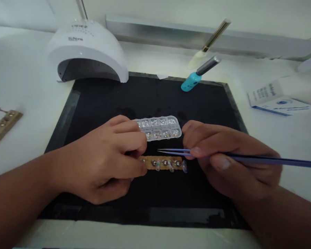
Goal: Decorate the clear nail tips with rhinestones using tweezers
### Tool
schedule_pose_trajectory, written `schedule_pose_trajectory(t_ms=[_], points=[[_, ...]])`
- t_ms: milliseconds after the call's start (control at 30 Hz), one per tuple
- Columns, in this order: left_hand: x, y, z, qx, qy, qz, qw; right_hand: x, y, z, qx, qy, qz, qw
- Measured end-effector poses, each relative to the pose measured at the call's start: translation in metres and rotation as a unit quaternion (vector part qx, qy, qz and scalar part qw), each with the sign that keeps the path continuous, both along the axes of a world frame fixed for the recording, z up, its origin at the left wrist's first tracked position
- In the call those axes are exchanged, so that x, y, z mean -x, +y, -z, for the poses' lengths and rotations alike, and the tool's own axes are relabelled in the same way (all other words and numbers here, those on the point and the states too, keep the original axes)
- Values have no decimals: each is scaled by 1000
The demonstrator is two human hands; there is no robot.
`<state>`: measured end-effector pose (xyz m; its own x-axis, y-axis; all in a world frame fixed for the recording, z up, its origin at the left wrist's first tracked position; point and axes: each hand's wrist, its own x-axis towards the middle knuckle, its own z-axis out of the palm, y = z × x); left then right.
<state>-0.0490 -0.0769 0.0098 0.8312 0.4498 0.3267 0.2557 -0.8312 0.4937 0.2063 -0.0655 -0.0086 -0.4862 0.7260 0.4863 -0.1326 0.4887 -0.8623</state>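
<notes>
Blue tweezers are gripped in my right hand, their thin tips pointing left, slightly apart, with nothing visible between them. The tips are over the black mat between a clear compartment case and a gold strip. Small shiny gems fill the case's compartments. Along the strip are round metal studs and several glittery nail tips. My left hand is closed, thumb and fingers on the strip's left end, and its knuckles cover the left part of the case.
A white nail lamp stands at the back left. Behind the mat are a turquoise bottle and a pale bottle. A printed packet lies right; another stud strip lies far left.
</notes>
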Motion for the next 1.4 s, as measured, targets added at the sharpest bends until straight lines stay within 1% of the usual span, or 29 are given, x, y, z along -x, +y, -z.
schedule_pose_trajectory(t_ms=[100,167,400,567,633,733,800,867,967,1167,1267,1400], points=[[0,0,0,-11,5,5,1000,0,0,0,-5,-1,0,1000],[0,-1,-1,-9,-4,-2,1000,-1,0,0,-10,1,1,1000],[2,-1,-2,42,-90,-41,994,0,0,-1,-1,3,6,1000],[3,1,1,47,-88,-50,994,0,0,-1,6,0,8,1000],[4,2,4,38,-85,-69,993,0,2,0,0,6,5,1000],[5,6,7,11,-88,-127,988,0,4,2,0,27,4,1000],[5,9,9,-3,-96,-161,982,1,6,4,17,35,9,999],[5,12,10,-4,-91,-175,980,2,7,4,40,34,15,999],[4,14,11,19,-60,-168,984,4,9,5,62,36,24,997],[3,17,15,80,-7,-157,984,8,14,6,171,68,60,981],[3,19,16,92,8,-157,983,10,15,4,188,75,68,977],[4,20,18,86,29,-160,983,11,15,2,206,81,82,972]])
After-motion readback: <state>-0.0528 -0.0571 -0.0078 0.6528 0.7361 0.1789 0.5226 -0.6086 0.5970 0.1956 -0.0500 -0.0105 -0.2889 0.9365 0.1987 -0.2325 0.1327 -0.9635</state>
